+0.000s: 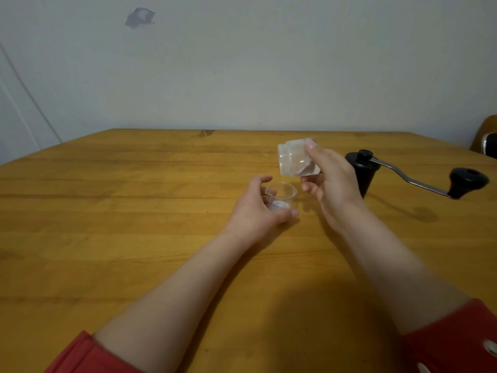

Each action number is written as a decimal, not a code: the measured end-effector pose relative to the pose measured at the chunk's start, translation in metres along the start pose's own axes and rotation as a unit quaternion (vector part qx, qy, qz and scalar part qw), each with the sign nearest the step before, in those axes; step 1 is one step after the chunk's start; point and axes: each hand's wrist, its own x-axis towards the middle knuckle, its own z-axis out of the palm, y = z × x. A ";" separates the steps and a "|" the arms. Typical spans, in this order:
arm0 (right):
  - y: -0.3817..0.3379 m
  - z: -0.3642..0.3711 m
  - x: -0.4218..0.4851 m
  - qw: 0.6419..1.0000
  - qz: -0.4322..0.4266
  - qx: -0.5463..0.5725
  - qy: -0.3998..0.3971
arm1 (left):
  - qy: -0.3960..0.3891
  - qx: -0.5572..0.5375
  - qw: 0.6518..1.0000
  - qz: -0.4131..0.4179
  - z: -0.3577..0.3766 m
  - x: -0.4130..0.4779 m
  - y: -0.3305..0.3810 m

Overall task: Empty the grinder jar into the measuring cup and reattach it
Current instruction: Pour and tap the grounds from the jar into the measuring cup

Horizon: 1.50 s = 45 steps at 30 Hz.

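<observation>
My right hand (330, 181) holds the clear grinder jar (294, 158) tilted on its side in the air, its mouth toward the left, just above and right of the measuring cup. The small clear measuring cup (281, 193) stands on the wooden table (134, 211) with a little white powder at its bottom. My left hand (258, 208) curls around the cup, thumb at its near side and fingers at its far left. The black grinder body (363, 173) with its long crank handle (468, 181) stands on the table behind my right hand, apart from the jar.
A wall rises right behind the table's far edge. At the far right edge a brown and black object (488, 141) pokes into view. Bare wood stretches to the left of the cup and in front of my forearms.
</observation>
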 end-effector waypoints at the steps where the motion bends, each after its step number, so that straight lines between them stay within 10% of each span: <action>1: 0.001 0.000 0.000 1.000 -0.001 -0.013 0.006 | 0.000 -0.001 1.000 0.000 0.000 0.000 0.000; 45: 0.001 0.002 0.001 0.973 -0.073 -0.205 0.075 | 0.063 -0.199 0.971 0.119 -0.024 0.008 0.033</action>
